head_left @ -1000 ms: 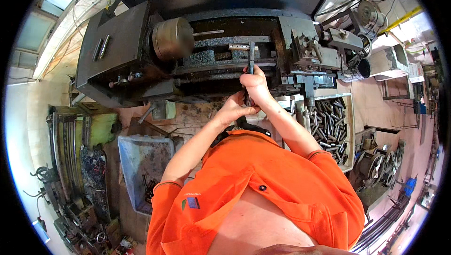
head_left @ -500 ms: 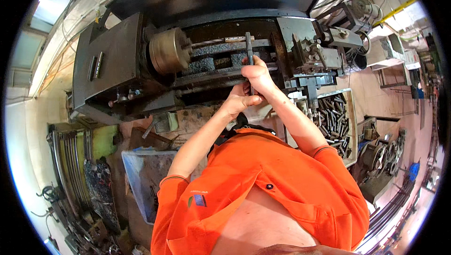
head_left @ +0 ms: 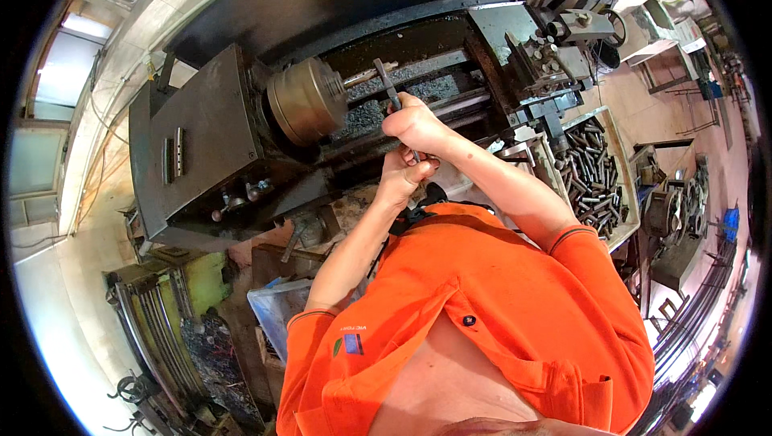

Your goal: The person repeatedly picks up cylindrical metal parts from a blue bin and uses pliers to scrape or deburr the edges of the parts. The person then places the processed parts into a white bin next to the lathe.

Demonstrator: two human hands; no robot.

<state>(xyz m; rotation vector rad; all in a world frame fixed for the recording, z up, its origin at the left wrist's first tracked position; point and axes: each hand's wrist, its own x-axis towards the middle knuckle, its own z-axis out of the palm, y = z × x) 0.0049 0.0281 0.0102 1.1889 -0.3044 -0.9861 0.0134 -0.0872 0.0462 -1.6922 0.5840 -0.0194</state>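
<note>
I stand over a lathe, its round chuck (head_left: 305, 102) to the left of my hands. A slim metal rod (head_left: 362, 76) sticks out of the chuck toward the right. A long, flat, dark metal bar (head_left: 383, 76), shaped like a file, reaches across the rod; whether they touch I cannot tell. My right hand (head_left: 412, 121) is closed around the bar's middle. Nearer to me, my left hand (head_left: 404, 174) grips the bar's lower end, its fingers partly hidden.
The lathe's carriage and tool post (head_left: 551, 62) stand to the right. Dark metal chips (head_left: 362, 118) lie on the bed below the rod. A tray (head_left: 615, 118) of many short metal pieces sits at the right. Lever handles (head_left: 241, 196) project from the headstock's front.
My view has swung and tilted, shifting the lathe in the picture. Both hands, still gripping the bar, now appear closer to the chuck, and the bar leans farther left.
</note>
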